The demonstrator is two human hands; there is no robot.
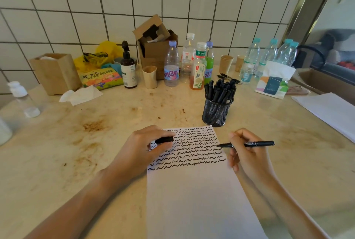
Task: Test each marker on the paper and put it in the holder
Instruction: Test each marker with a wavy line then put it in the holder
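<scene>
Currently: right hand [247, 154] pinches uncapped marker [246, 144], tip at paper [196, 190] edge, three o'clock; left hand [140, 150] closed on cap [164, 140]. Squiggle lightly, recap firmly, then mesh holder [216, 112] at twelve o'clock.

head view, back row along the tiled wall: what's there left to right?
Wooden box → yellow bag → brown pump bottle → cardboard box → drink bottles → paper cups → water bottles with teal caps.
</scene>
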